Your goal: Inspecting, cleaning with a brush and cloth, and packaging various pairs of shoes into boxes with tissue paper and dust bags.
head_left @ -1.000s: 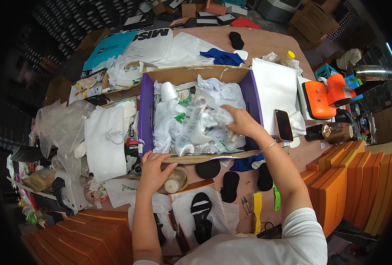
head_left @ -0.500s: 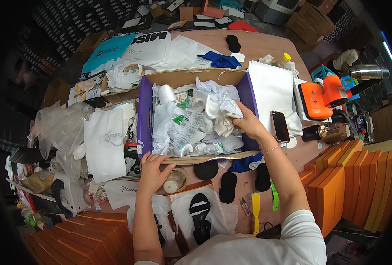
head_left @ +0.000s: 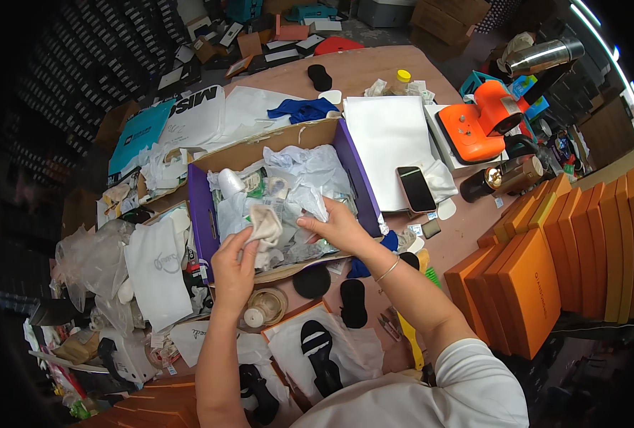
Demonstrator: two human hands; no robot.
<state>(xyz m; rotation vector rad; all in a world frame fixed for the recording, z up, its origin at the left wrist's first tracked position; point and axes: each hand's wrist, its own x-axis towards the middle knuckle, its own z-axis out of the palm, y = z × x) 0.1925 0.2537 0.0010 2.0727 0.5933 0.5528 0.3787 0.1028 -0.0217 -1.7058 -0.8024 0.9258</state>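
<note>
Across a cluttered pinkish worktable [head_left: 392, 63] stands an open purple cardboard box [head_left: 359, 177]. Above its near side, the left hand [head_left: 235, 265] pinches a beige cloth [head_left: 265, 225]; the right hand [head_left: 340, 230] grips white paper [head_left: 308, 202].

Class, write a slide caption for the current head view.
Over a purple-sided cardboard box, the left hand pinches a cloth-like beige wad; the right hand holds crumpled white paper.

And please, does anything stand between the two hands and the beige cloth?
Nothing visible blocks the left hand, which pinches the beige cloth. Crumpled white paper shows between the cloth and the right hand; I cannot tell whether it blocks that hand.
</note>
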